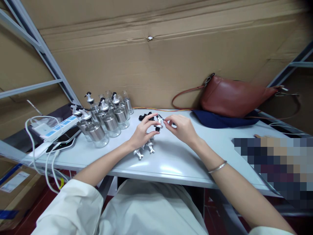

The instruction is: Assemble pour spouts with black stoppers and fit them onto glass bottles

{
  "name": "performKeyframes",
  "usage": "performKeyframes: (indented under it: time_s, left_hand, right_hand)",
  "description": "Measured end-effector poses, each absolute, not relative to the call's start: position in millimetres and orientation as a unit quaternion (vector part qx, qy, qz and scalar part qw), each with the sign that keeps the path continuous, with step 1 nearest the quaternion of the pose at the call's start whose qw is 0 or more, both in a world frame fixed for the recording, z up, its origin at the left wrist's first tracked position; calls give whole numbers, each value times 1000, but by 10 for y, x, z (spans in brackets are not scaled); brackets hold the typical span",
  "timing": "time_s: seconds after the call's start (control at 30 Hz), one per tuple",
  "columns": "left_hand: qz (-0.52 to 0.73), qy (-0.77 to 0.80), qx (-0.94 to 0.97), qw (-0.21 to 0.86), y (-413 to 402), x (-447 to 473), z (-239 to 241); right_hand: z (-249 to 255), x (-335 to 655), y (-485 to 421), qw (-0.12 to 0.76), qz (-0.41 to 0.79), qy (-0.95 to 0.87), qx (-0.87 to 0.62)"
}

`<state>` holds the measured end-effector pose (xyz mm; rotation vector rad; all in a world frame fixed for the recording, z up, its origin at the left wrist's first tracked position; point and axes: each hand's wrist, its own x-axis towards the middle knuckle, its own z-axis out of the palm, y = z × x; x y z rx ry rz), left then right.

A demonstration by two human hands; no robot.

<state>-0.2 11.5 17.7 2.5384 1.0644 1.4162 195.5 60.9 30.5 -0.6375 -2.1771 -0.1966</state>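
Observation:
My left hand (143, 130) grips a silver bottle pourer (159, 121) with a black ribbed stopper pointing down, held just above the table. On its spout sits a small black flap, and my right hand (180, 128) pinches at this flap from the right, fingertips closed. Below and beside my left hand lie several loose silver pourer tops (150, 147). A small heap of black parts (146, 116) rests behind my left fingers, partly hidden by them. Several glass bottles with steel sleeves (111, 122) stand to the left, some fitted with pourers.
A white power strip (61, 127) with cables and a phone-like device (61, 145) lie at the table's left end. A brown leather bag (232, 96) rests on dark blue cloth (220, 120) at the back right. Cardboard (156, 71) walls the back.

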Motion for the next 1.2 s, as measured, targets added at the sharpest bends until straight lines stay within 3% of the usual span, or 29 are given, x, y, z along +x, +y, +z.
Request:
performKeyframes:
  time_s: [0.43,0.87,1.2]
  left_hand:
    - [453,351,819,25,123,-18,163]
    - [447,344,825,33,120,3,88]
    - [460,339,819,46,117,-6,114]
  right_hand:
    - [300,1980,580,409,-7,-877,-252]
    - [323,1944,540,268,46,-911,-309]
    - [272,1918,546,243,11,-915,-321]
